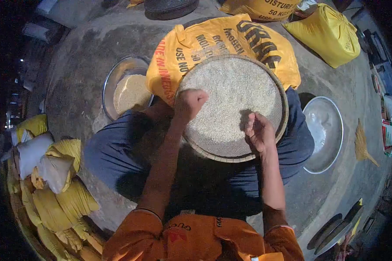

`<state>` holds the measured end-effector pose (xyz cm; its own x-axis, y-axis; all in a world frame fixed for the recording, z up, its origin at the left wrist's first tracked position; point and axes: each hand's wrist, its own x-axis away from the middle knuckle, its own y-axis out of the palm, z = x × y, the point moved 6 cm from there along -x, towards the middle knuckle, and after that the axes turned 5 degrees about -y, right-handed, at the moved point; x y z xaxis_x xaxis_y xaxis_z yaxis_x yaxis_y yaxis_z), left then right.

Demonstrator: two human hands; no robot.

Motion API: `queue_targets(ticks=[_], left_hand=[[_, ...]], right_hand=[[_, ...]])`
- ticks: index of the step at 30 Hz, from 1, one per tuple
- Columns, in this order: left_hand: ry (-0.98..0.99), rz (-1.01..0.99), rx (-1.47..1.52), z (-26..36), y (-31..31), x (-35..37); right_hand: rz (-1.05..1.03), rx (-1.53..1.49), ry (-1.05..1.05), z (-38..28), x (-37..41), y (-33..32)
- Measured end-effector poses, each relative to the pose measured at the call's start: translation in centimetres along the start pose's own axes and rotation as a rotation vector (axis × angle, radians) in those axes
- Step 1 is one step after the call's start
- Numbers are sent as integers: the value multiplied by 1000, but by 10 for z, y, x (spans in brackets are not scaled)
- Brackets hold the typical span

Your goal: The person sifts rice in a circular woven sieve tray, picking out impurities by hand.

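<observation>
A round woven sieve (pixel 285 114) with a bamboo-like rim rests across my lap. Pale grain that looks like rice (pixel 235 89) covers most of it, and bare mesh shows along the near side. Over the sieve's left edge is my left hand (pixel 190 104), closed in a fist; whatever it may hold is hidden. My right hand (pixel 260 131) hovers above the lower right of the grain with thumb and fingertips pinched together, and anything between them is too small to make out. Beneath the far side of the sieve lies a yellow printed sack (pixel 172 56).
A metal basin (pixel 109 78) holding tan grain (pixel 130 93) stands at the left. Another metal basin (pixel 324 152) sits at the right, near a small straw brush (pixel 361 145). Yellow sacks (pixel 65 204) are piled at lower left, and a full yellow sack (pixel 331 39) stands at upper right.
</observation>
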<state>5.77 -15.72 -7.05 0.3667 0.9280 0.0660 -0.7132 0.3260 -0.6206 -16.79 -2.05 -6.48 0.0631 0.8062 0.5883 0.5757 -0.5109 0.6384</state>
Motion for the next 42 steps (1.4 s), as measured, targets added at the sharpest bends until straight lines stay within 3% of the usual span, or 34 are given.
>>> queue_targets(ticks=[2, 8, 12, 18, 23, 28, 33, 39, 42], left_hand=[[156, 171, -170, 7, 1, 13], [42, 209, -277, 33, -3, 25], [77, 176, -209, 20, 1, 22], [162, 316, -102, 14, -11, 27], [12, 214, -224, 16, -3, 19], [10, 255, -250, 43, 12, 1], [-19, 270, -279, 45, 20, -9], [-27, 210, -66, 26, 10, 1], [-138, 233, 71, 6, 3, 11]], right_hand=[[13, 13, 13, 2, 0, -1], [-92, -57, 25, 5, -5, -4], [-105, -36, 22, 4, -5, -4], [-70, -26, 11, 2, -1, -3], [-41, -18, 15, 2, -2, -6], [8, -43, 30, 2, -1, -3], [-70, 4, 15, 3, -4, -5], [-92, 21, -5, -1, 2, 4], [-73, -7, 14, -1, 5, 7]])
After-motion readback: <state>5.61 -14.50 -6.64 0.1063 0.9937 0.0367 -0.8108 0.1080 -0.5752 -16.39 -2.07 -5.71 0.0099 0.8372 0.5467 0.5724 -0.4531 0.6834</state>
